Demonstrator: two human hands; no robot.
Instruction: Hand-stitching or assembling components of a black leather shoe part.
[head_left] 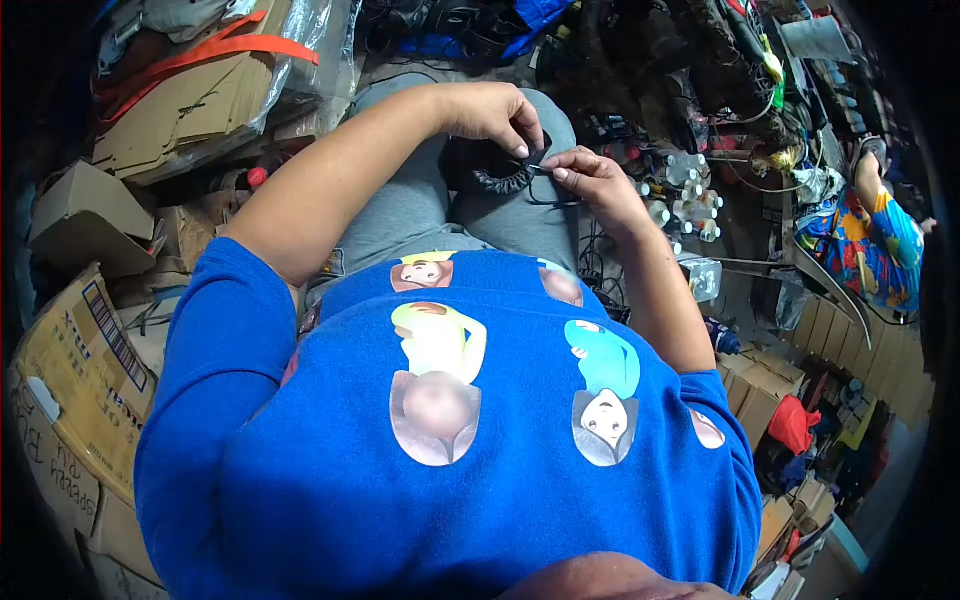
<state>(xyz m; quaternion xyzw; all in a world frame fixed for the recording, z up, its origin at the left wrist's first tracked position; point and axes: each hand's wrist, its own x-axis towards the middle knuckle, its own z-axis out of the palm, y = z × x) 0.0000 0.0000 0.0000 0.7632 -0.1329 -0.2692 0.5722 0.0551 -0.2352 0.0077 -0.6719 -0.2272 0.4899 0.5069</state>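
Note:
Over my lap, both hands work close together on a black band with a ridged, gathered edge [505, 183]. My left hand [498, 118] reaches in from above with its fingers curled down, gripping the band's upper right part. To the right, my right hand [592, 182] has thumb and forefinger pinched at the same end. A small, thin, light-coloured piece [540, 168] shows at that pinch; its kind is too small to make out. Part of the band hangs dark between my knees, and its full shape is hidden against the shadow.
Several clear bottles with white caps [690, 205] stand right of my knee. Flattened cardboard [190, 110] under plastic and an open carton [92, 215] lie to the left. At the far right is another person in bright patterned clothing [865, 250]. A curved strip [835, 285] juts nearby.

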